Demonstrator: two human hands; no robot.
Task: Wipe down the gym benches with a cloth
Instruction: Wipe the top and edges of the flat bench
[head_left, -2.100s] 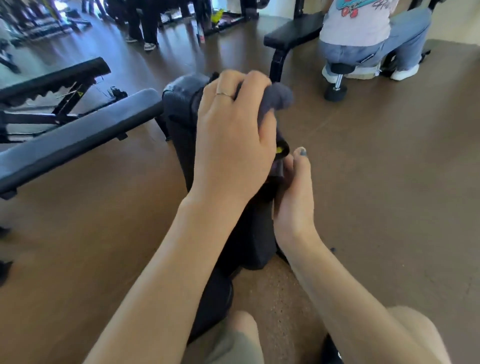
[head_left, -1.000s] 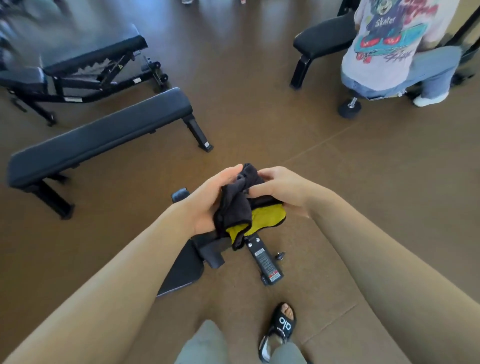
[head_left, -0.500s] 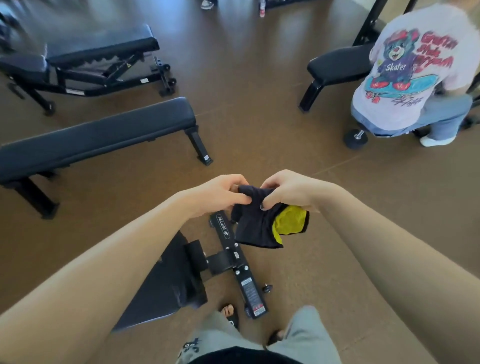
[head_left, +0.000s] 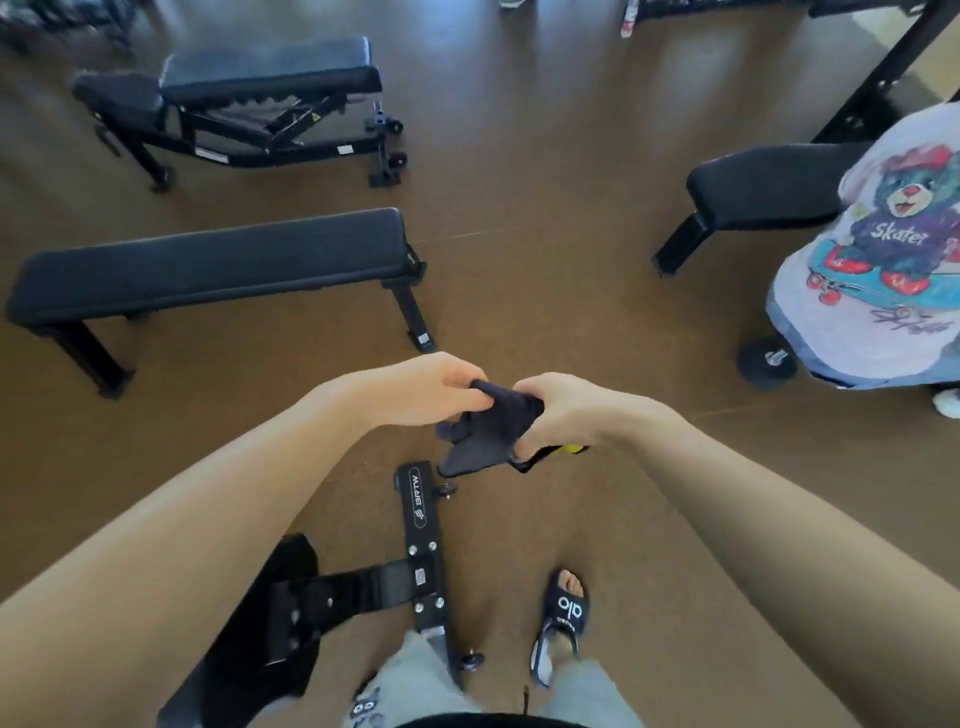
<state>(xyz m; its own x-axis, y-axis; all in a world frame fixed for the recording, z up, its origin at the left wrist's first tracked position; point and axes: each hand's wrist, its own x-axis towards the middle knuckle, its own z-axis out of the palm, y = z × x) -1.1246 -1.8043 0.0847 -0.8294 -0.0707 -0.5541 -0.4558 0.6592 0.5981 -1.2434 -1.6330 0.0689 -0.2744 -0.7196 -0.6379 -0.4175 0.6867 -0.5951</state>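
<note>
The brown floor (head_left: 545, 249) holds several black benches: a flat bench (head_left: 208, 265) ahead on the left, an adjustable bench (head_left: 265, 73) behind it, another (head_left: 763, 187) at right beside a crouching person (head_left: 878, 260), and the near bench (head_left: 291, 613) at the wearer's feet. Two seconds ago the left hand was rubbing the near bench's pad; now the wearer stands over it, so that bench is probably done. Both hands meet in the air above its foot: the left hand (head_left: 431, 387) pinches the upper edge of the cloth (head_left: 488, 431) and the right hand (head_left: 561, 410) grips its side, apparently refolding it before the next bench.
</note>
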